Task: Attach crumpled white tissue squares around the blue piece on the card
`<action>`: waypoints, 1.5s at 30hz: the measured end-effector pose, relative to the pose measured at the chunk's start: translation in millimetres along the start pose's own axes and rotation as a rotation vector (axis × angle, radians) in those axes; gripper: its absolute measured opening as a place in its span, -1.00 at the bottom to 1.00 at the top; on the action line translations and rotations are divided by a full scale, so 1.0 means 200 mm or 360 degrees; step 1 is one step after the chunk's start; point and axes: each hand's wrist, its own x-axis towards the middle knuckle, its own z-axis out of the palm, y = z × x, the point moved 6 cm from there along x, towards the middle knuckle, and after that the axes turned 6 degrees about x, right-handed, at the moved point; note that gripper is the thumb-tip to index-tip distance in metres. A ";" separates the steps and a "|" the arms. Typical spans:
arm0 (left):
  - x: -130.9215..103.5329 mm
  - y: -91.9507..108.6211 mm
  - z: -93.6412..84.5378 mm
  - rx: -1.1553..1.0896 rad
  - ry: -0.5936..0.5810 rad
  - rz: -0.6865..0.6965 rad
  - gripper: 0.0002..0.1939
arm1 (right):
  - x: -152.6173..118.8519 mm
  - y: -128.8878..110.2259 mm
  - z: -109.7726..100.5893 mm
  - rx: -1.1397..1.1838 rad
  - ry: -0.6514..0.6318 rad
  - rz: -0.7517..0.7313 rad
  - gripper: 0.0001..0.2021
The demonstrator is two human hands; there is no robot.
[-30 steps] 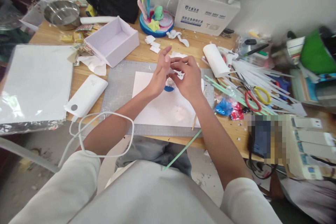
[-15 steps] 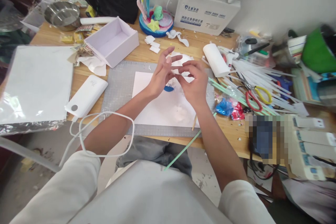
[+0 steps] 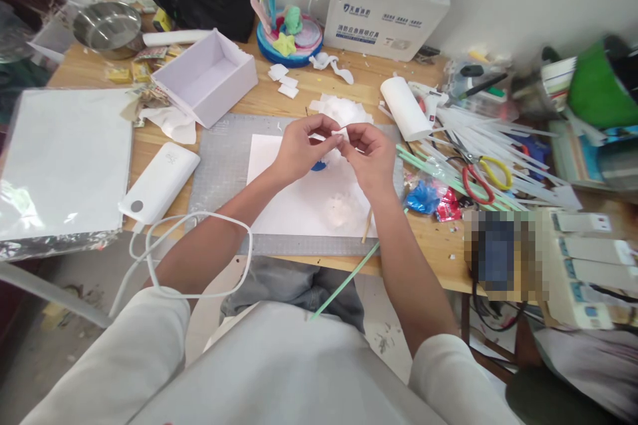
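Over a white sheet of paper (image 3: 279, 216), my left hand (image 3: 300, 151) and my right hand (image 3: 373, 154) meet with fingertips pinched. Between them is a small white piece (image 3: 341, 134), soft or papery; its exact kind is too small to tell. Below my left hand, a blue round thing (image 3: 319, 165) is partly hidden. A whitish fluffy patch (image 3: 340, 211) lies on the paper nearer to me. Just beyond my fingers sits crumpled white material (image 3: 341, 108). A thin wooden stick (image 3: 367, 226) lies beside my right forearm.
A grey cutting mat (image 3: 214, 159) lies under the paper. To the left are a white power bank (image 3: 159, 182) with a looped cable and an open box (image 3: 207, 80). On the right are a white roll (image 3: 406, 108), scissors (image 3: 478, 184) and white strips (image 3: 498, 139).
My hands have come together and lowered slightly; the left fingers, spread before, are now curled in a pinch. The small white piece now shows between the fingertips. The view has shifted slightly.
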 end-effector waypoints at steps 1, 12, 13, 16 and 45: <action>0.00 0.00 0.00 0.0025 0.0018 0.0009 -0.88 | 0.00 0.00 0.00 0.0011 0.0003 -0.0005 -0.84; 0.01 -0.01 -0.02 0.0200 0.0096 0.0069 -0.88 | -0.01 -0.03 -0.01 -0.0049 0.0178 -0.0079 -0.93; 0.01 -0.01 -0.02 0.0206 0.0110 0.0072 -0.89 | -0.01 -0.03 -0.01 -0.0044 0.0177 -0.0077 -0.93; 0.01 -0.01 -0.03 0.0221 0.0134 0.0078 -0.88 | -0.01 -0.04 -0.02 -0.0049 0.0165 -0.0064 -0.89; -0.04 0.04 -0.02 0.0351 0.0305 0.0208 -0.85 | -0.06 -0.03 0.05 0.0197 0.0238 0.0209 -0.88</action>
